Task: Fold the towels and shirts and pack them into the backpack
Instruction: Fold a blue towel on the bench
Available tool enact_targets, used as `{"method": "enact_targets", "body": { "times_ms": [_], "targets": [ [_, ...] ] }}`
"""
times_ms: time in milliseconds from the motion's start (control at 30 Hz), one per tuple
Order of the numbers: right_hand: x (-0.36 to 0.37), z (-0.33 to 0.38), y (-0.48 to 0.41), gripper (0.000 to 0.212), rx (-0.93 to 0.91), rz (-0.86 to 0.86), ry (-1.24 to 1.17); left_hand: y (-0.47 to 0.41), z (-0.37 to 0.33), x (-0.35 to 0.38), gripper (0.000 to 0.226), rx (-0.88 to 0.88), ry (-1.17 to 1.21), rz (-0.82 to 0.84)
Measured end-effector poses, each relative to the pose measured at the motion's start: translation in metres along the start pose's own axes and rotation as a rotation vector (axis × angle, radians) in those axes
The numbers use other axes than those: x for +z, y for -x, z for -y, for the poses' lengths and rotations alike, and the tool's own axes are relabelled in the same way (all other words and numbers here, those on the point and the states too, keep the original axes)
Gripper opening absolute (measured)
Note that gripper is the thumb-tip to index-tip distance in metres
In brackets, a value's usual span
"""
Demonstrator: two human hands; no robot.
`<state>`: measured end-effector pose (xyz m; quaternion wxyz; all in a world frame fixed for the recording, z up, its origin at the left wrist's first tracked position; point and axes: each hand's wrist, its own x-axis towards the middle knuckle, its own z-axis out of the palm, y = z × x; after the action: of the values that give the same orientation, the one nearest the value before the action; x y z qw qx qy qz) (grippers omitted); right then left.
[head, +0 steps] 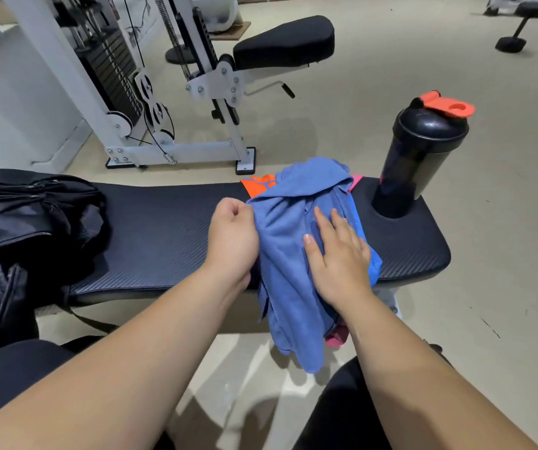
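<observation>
I judge the task barely begun: the black fabric backpack [30,216] lies at the bench's left end, nothing visibly packed. My left hand [233,235] is fisted on the edge of the crumpled blue terry towel [290,254]; my right hand [339,254] lies flat and open on it. The towel tops a heap on the black padded bench [163,228], hanging over the near edge.

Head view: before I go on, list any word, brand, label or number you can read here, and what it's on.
None can be read.
Shaker bottle: plain black body, orange lid, no print visible.
Backpack: no logo or tag visible.
Blue towel under both hands: no label showing.
Orange garment beneath it: only dark trim lines, no lettering.
Weight machine: a small dark sticker near the top, too blurred to read.
</observation>
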<state>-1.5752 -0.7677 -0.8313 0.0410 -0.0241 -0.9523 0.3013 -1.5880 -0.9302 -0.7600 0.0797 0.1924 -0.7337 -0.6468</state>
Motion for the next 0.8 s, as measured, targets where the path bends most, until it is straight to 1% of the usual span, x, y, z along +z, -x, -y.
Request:
{"method": "enact_targets", "body": {
  "times_ms": [67, 167, 233, 300, 400, 433, 533, 567, 633, 700, 800],
  "targets": [
    [-0.001, -0.001, 0.0, 0.063, -0.01, -0.019, 0.003, 0.0, -0.005, -0.014, 0.016, 0.107, -0.091, 0.011],
    [-0.003, 0.001, 0.001, 0.066, -0.05, -0.115, 0.013, -0.001, -0.008, -0.038, 0.018, 0.219, -0.267, 0.088],
    [-0.005, 0.008, -0.003, 0.064, -0.135, -0.183, 0.042, 0.001, -0.011, -0.054, 0.018, 0.265, -0.38, 0.128],
    [-0.006, 0.021, -0.013, 0.062, -0.24, -0.214, 0.087, 0.004, -0.017, -0.067, 0.017, 0.284, -0.438, 0.139],
    [-0.006, 0.045, -0.027, 0.058, -0.333, -0.22, 0.101, 0.01, -0.03, -0.082, 0.017, 0.317, -0.39, 0.183],
    [-0.006, 0.054, -0.03, 0.052, -0.355, -0.233, 0.104, 0.013, -0.035, -0.086, 0.018, 0.327, -0.365, 0.201],
    [-0.004, 0.074, -0.037, 0.022, -0.406, -0.293, 0.086, 0.023, -0.054, -0.099, 0.017, 0.369, -0.32, 0.24],
    [-0.006, 0.078, -0.038, 0.017, -0.402, -0.297, 0.08, 0.026, -0.061, -0.104, 0.015, 0.391, -0.301, 0.244],
    [-0.012, 0.082, -0.041, 0.022, -0.376, -0.277, 0.063, 0.032, -0.075, -0.116, 0.012, 0.444, -0.261, 0.234],
    [-0.02, 0.08, -0.041, 0.027, -0.328, -0.226, -0.014, 0.035, -0.085, -0.129, 0.014, 0.483, -0.246, 0.201],
    [-0.037, 0.066, -0.034, 0.022, -0.285, -0.116, -0.191, 0.028, -0.089, -0.151, 0.014, 0.494, -0.255, 0.115]
  ]
}}
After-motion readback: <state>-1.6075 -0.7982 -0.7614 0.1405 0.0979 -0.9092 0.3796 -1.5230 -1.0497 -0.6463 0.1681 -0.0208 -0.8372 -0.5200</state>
